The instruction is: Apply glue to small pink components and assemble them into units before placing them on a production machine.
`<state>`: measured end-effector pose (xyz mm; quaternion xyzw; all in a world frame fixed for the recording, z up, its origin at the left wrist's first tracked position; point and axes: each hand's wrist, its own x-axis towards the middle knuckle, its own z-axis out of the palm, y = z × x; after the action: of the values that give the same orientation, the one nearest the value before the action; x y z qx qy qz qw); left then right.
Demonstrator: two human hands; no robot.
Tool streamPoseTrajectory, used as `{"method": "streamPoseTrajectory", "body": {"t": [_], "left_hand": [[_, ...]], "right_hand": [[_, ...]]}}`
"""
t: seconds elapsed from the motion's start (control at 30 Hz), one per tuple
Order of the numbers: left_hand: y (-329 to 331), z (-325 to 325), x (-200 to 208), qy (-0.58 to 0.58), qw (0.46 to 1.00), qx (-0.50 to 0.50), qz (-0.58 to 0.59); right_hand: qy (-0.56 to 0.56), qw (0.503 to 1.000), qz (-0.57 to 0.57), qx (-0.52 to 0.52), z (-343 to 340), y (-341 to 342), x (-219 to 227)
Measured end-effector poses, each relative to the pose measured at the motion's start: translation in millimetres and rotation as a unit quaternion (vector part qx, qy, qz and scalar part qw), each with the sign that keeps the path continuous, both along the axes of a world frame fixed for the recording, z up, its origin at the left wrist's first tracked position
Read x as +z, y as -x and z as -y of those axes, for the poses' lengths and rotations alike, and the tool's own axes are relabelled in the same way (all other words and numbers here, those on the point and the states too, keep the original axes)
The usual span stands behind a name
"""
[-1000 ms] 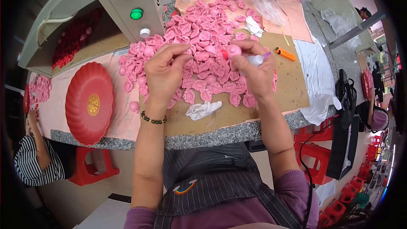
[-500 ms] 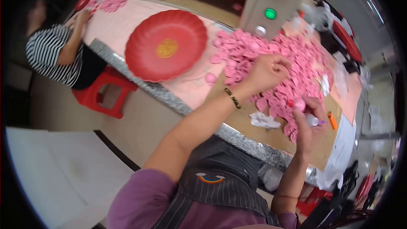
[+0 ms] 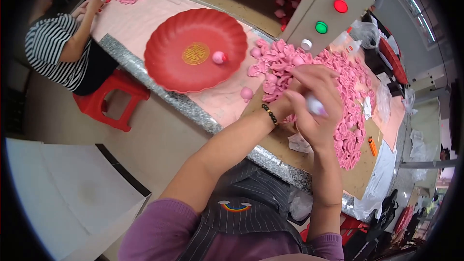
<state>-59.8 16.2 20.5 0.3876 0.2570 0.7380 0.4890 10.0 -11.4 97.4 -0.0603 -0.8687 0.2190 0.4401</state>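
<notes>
My right hand (image 3: 321, 116) crosses over my left, fingers curled around a small white bottle (image 3: 316, 105) with a purplish end. Behind it, my left hand (image 3: 286, 108) is mostly covered; its fingers are hidden. A dark beaded bracelet (image 3: 269, 114) circles the left wrist. Both hands are over a heap of pink petal-like pieces (image 3: 350, 137). To the left stands a large red scalloped tray (image 3: 164, 67) with a gold emblem. In it lies a pink ball (image 3: 219, 57) with a red end. Another pink ball (image 3: 246, 93) rests beside the heap.
An orange lighter (image 3: 372, 146) and crumpled white paper (image 3: 299, 143) lie on the brown board (image 3: 360, 179). A machine housing with red and green buttons (image 3: 321, 27) rises behind the heap. At far left, a person in a striped top (image 3: 53, 43) works beside a red stool (image 3: 108, 99).
The pink ball with the red end has left my right hand and lies in the red tray. My right hand has moved left, across my left hand, still holding the bottle.
</notes>
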Motion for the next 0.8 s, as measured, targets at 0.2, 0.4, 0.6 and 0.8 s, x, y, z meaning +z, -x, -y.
{"method": "streamPoseTrajectory", "body": {"t": [0.2, 0.4, 0.6, 0.8], "left_hand": [[-9.8, 2.6, 15.0, 0.052, 0.995, -0.076, 0.042], [-22.6, 10.0, 25.0, 0.055, 0.995, -0.072, 0.033], [-29.6, 11.6, 24.4, 0.049, 0.994, -0.096, 0.002], [-38.8, 15.4, 24.9, 0.082, 0.988, -0.127, 0.019]], "right_hand": [[0.096, 0.971, -0.077, -0.205, -19.5, -100.0, -14.0], [0.145, 0.951, -0.128, -0.242, -26.7, -111.8, -34.6], [0.096, 0.963, -0.097, -0.234, -34.8, -112.3, -43.6], [0.06, 0.959, -0.095, -0.261, -38.9, -116.1, -48.3]]}}
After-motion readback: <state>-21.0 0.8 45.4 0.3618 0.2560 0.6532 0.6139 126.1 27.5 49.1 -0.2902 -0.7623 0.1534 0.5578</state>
